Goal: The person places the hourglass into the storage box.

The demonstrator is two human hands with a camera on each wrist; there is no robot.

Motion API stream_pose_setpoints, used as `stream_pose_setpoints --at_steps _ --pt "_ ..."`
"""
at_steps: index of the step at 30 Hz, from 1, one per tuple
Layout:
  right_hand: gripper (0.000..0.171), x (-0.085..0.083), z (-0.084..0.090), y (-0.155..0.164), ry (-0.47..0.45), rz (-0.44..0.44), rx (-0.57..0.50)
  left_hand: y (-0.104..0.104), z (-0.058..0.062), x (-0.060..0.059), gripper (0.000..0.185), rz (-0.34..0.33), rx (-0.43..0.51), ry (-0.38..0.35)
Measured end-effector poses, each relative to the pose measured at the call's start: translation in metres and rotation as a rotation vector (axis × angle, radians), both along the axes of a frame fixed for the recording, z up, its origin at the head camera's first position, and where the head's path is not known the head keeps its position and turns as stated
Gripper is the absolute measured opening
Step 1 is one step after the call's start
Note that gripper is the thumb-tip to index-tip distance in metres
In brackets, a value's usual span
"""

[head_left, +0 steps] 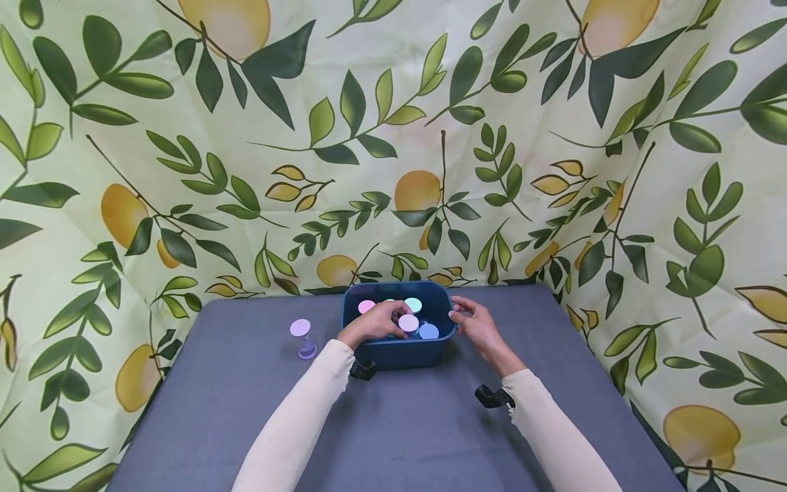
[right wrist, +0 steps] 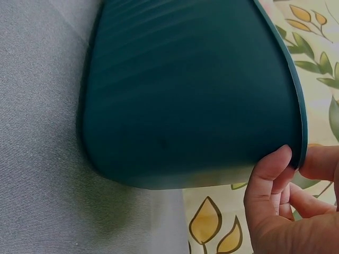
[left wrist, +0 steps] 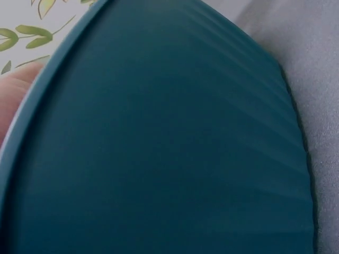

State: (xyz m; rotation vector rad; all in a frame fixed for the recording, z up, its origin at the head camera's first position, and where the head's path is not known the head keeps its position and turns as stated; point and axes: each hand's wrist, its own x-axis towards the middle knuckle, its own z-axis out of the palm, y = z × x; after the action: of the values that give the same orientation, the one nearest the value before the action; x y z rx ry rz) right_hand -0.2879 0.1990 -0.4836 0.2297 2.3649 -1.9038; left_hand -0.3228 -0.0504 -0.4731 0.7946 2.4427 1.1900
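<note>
A dark blue-green plastic bin (head_left: 393,354) stands at the back of the table with several sand timers inside, seen mostly by their round caps. Reaching over its front rim, my left hand (head_left: 376,322) grips a sand timer with a pale pink cap (head_left: 408,323); its lower part is hidden. My right hand (head_left: 479,329) pinches the bin's right end at the rim, thumb (right wrist: 275,161) on the outer wall. Around the held timer show a pink cap (head_left: 366,307), a mint cap (head_left: 412,305) and a blue cap (head_left: 429,331). The left wrist view is filled by the bin's outer wall (left wrist: 169,127).
A purple sand timer (head_left: 305,347) with a pale lilac cap stands on the grey tablecloth (head_left: 246,396), left of the bin. Close behind the table's back edge hangs a leaf-and-fruit patterned curtain (head_left: 393,150), which runs along both sides too.
</note>
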Motion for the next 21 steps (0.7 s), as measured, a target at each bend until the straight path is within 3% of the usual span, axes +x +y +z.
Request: stream_pose_setpoints --at_steps 15,21 --pt "0.043 -0.0009 -0.0011 0.0004 -0.001 -0.003 -0.007 0.0057 -0.0042 -0.0013 0.033 -0.071 -0.121 0.003" --pt "0.043 -0.0002 -0.0005 -0.0002 -0.006 -0.004 -0.002 0.0064 -0.0042 -0.0005 0.033 -0.107 -0.148 -0.033"
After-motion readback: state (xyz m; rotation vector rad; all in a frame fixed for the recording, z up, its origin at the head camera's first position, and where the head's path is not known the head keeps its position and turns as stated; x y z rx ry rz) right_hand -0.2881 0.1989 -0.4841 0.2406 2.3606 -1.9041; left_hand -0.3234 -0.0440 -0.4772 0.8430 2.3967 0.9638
